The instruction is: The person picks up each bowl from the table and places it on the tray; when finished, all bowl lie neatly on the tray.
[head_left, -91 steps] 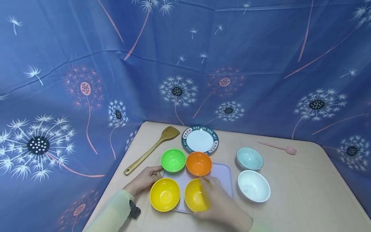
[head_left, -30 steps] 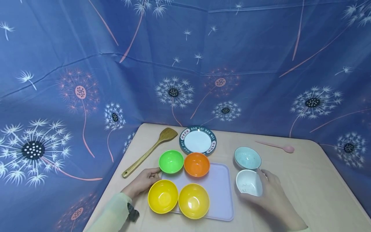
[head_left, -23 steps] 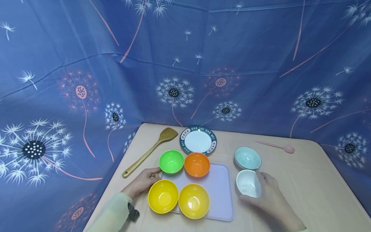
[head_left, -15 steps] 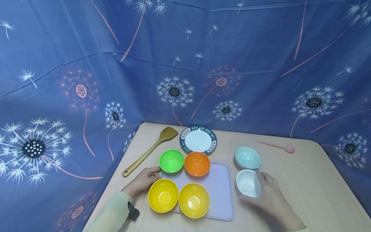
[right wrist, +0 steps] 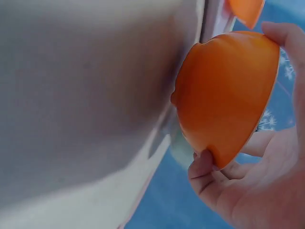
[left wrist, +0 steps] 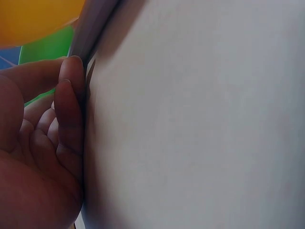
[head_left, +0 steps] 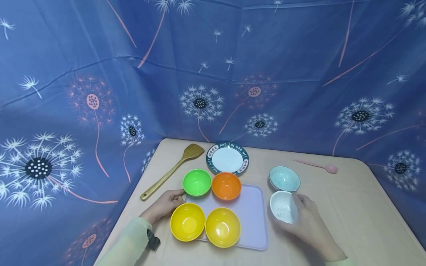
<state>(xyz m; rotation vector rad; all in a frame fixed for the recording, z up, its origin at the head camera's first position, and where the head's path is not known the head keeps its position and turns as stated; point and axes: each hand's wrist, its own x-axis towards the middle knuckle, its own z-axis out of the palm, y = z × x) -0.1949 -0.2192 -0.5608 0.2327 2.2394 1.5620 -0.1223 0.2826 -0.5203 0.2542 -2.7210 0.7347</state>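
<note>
My right hand [head_left: 307, 221] grips a small bowl [head_left: 283, 207] by its rim, thumb on the near side and fingers on the far side. Its inside is white with faint marks; in the right wrist view the held bowl's outside [right wrist: 228, 90] looks orange. Just behind it sits a light-blue bowl [head_left: 284, 178]. At the left edge of a pale lilac tray [head_left: 253, 218], my left hand [head_left: 164, 205] pinches the rim with thumb and fingertips. A green bowl [head_left: 197, 183], an orange bowl [head_left: 226, 186] and two yellow bowls [head_left: 188, 222] [head_left: 223, 227] stand on the tray.
Behind the tray lies a white plate [head_left: 227, 159] with a dark green lettered rim. A wooden spatula [head_left: 173, 171] lies at the left, a pink spoon [head_left: 317, 166] at the back right. Blue dandelion-patterned cloth [head_left: 213, 66] rises behind the table.
My right hand has let go of the right-hand yellow bowl and moved right to take hold of the white-lined bowl. The left hand has stayed at the tray.
</note>
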